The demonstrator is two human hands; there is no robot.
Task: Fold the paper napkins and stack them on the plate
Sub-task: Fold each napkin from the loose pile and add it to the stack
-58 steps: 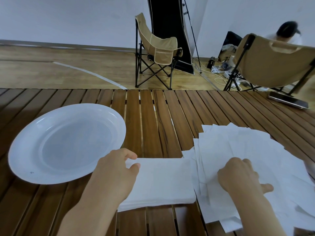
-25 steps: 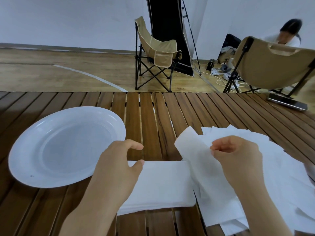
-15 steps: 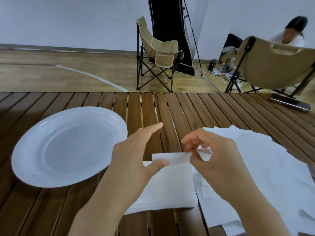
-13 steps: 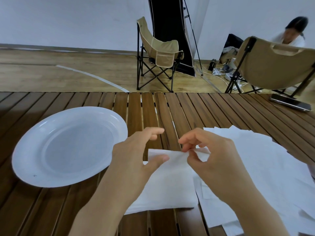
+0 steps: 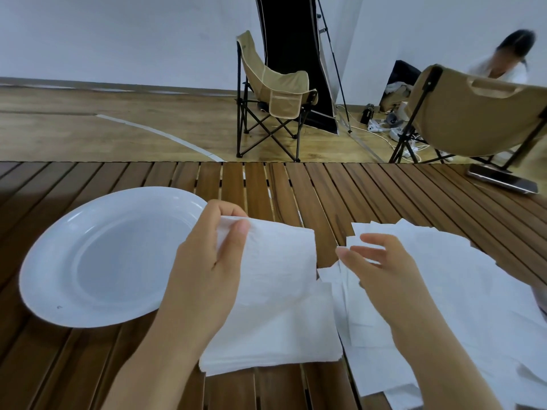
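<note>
Aloft, left hand pinching napkin

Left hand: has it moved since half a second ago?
Yes. The left hand has carried the napkin leftward, and its fingers now overlap the plate rim.

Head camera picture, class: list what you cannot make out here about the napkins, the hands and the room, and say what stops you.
- Folded stack: sheet count; edges too thin, left hand and held napkin cover part.
- Loose napkins: full extent; cut off by right and bottom edges, partly under right hand.
- Left fingers: hidden behind the held napkin.
- Person in the background: blurred, behind a chair.
</note>
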